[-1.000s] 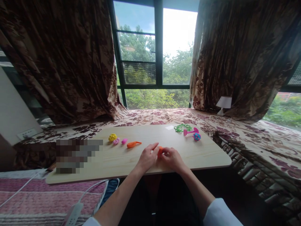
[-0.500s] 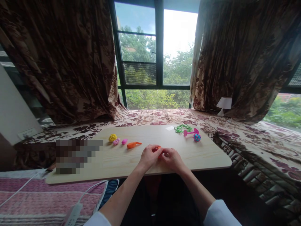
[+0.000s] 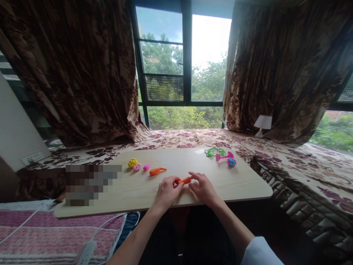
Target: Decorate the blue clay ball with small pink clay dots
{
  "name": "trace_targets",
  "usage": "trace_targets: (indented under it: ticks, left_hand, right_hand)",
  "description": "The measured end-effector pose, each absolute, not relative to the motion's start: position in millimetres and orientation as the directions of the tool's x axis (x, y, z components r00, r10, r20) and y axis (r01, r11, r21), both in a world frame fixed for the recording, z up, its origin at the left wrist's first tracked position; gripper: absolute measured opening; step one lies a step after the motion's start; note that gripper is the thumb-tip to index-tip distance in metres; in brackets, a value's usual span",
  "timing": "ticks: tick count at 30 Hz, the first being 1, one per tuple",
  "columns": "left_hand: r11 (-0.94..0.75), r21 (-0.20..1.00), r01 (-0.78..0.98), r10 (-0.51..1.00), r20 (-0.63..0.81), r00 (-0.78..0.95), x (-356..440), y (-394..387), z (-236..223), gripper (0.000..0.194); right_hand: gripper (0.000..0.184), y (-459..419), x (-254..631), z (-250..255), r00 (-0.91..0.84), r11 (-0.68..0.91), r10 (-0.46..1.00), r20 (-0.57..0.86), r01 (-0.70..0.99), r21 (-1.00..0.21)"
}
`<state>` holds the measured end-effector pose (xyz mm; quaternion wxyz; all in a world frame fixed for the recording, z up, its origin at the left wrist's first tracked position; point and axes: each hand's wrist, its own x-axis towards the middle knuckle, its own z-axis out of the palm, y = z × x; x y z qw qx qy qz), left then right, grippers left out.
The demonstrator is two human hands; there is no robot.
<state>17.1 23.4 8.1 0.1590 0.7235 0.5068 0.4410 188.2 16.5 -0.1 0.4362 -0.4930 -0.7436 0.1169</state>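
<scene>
Between thumb and fingers, my left hand holds a short orange roll-shaped piece just over the near part of the table. What it is made of I cannot make out. My right hand is beside the roll's right end, thumb and index finger apart; whether a fingertip touches it is unclear. Farther left on the table lies an orange drop-shaped thing with a thin tail. Beyond it are a small bright pink lump, a pale pink crumpled lump and a yellow bumpy lump.
On the light wooden table, at the back right, lie a green stringy loop, a pink dumbbell-shaped toy and a blue-and-pink knobbly ball. A white lamp stands on the window ledge. A power strip lies at lower left.
Both hands were closed together around the orange piece. Now they have drawn apart, the right hand's fingers have spread, and the piece shows as a roll held in the left hand.
</scene>
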Motion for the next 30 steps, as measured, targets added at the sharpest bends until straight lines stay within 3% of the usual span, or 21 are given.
trace_targets:
  ticks: [8,13,21,30]
  left_hand:
    - [-0.455,0.536,0.711,0.844,0.514,0.153,15.8,21.1,4.2,0.018]
    - [-0.452,0.505,0.736,0.832,0.535,0.144,14.8,20.2,3.8,0.02]
    - [-0.461,0.481,0.746,0.818,0.555,0.148,9.0,17.6,4.7,0.015]
    - [-0.357,0.457,0.815,0.783,0.622,-0.006,-43.1,11.7,-4.3,0.022]
  right_hand:
    - [0.016,16.7,187.5,-1.0,-0.198,0.493,0.835,0.513,0.684,-0.538]
    - [0.039,14.6,185.5,8.0,-0.233,0.497,0.834,0.5,0.712,-0.497]
    - [0.049,52.5,152.5,20.4,-0.283,0.445,0.879,0.384,0.779,-0.443]
    - [0.049,0.8,139.9,9.0,-0.419,0.492,0.857,0.298,0.838,-0.236]
